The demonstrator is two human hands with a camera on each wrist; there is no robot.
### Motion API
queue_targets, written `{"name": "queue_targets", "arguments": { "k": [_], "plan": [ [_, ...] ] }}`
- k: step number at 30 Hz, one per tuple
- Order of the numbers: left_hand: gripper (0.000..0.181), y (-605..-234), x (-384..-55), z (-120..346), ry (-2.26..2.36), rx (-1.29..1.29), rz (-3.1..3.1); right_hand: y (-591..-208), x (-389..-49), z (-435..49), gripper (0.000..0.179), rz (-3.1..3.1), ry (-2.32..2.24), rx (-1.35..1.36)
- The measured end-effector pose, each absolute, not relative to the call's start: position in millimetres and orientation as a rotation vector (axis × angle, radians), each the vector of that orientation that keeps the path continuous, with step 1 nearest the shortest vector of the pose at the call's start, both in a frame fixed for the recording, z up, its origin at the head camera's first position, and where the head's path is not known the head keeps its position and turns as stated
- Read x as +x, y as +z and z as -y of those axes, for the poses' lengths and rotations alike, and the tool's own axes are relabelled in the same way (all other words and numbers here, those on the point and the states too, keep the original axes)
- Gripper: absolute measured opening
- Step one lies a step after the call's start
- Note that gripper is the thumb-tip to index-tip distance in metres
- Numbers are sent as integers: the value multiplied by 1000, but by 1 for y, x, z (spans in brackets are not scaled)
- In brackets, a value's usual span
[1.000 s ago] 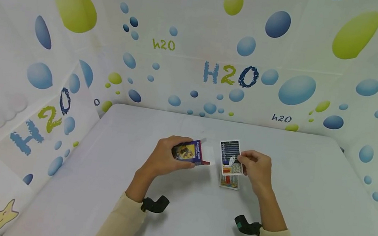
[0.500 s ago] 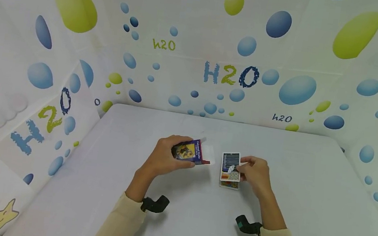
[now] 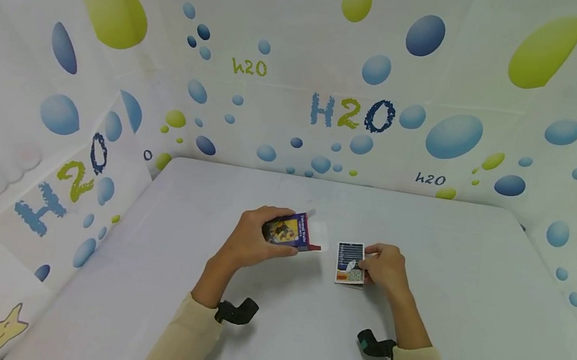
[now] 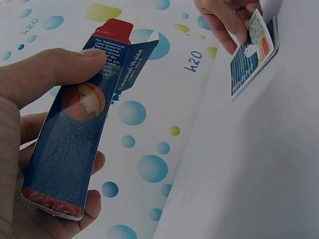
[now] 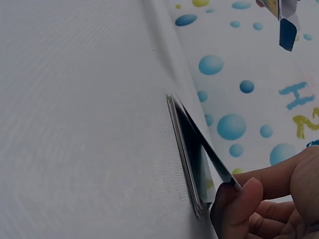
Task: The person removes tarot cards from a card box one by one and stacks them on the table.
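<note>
My left hand (image 3: pixel 253 239) grips a tarot card box (image 3: pixel 287 230), dark blue and red, with its flap standing open toward the right. In the left wrist view the thumb lies across the narrow printed side of the box (image 4: pixel 75 129). My right hand (image 3: pixel 386 267) pinches a tarot card (image 3: pixel 348 264) by its right edge, between thumb and fingers. This card overlaps a small stack of cards on the table. Seen from the right wrist, the held card (image 5: pixel 212 149) is tilted, its far end close to the stack (image 5: pixel 184 159) and its near edge raised.
A white-covered table (image 3: pixel 268 335) spreads under both hands. Behind and to the left hangs a white curtain (image 3: pixel 298 23) with blue and green drops and H2O lettering. Dark wrist cameras, such as the left one (image 3: pixel 238 311), sit on both wrists.
My right hand has come down toward me with the card, which now covers most of the stack. The left hand and the box have stayed in place.
</note>
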State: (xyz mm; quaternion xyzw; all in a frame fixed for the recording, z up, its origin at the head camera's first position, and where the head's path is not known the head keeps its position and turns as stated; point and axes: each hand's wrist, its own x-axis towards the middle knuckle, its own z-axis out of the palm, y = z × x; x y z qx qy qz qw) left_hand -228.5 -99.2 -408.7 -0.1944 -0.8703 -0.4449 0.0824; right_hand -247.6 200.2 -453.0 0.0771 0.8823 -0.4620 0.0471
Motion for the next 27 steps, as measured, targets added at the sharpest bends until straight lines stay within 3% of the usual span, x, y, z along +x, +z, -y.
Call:
{"name": "queue_targets", "arguments": {
  "k": [27],
  "plan": [
    [71, -409, -228, 99, -1344, -588, 2597, -457, -245, -196, 35, -2925, -1056, 173]
  ]
}}
